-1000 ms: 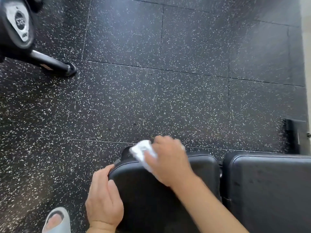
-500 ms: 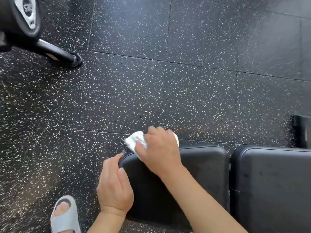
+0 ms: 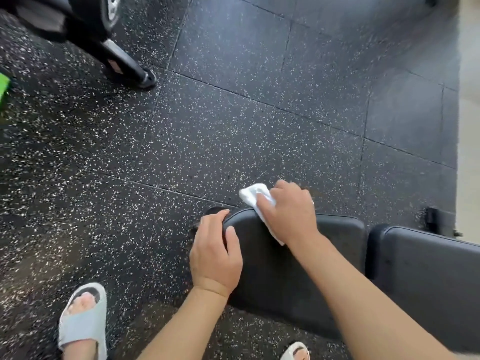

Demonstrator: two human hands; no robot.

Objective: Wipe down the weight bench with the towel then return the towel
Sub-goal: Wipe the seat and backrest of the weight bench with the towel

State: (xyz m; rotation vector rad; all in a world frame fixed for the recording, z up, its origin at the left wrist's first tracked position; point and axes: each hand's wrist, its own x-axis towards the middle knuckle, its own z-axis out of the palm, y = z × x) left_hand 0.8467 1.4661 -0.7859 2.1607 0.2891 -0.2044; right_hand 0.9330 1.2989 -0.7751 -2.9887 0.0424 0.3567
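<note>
A black padded weight bench fills the lower right, with a smaller seat pad point(image 3: 298, 276) and a longer back pad point(image 3: 426, 279) split by a gap. My right hand point(image 3: 292, 213) presses a crumpled white towel point(image 3: 255, 194) onto the far edge of the seat pad. The towel sticks out past my fingers and a strip shows under my palm. My left hand point(image 3: 215, 255) grips the seat pad's left end, fingers curled over its edge.
Black speckled rubber floor tiles point(image 3: 233, 126) lie all around. A dark machine with a weight plate and a steel foot point(image 3: 130, 66) stands at the upper left. My feet in pale slide sandals point(image 3: 83, 326) are at the bottom. A bench foot point(image 3: 439, 220) shows at right.
The view has swung, so the bench now sits lower and further right. My right hand has kept the towel at the seat pad's far edge. My left hand has slid up the pad's left end.
</note>
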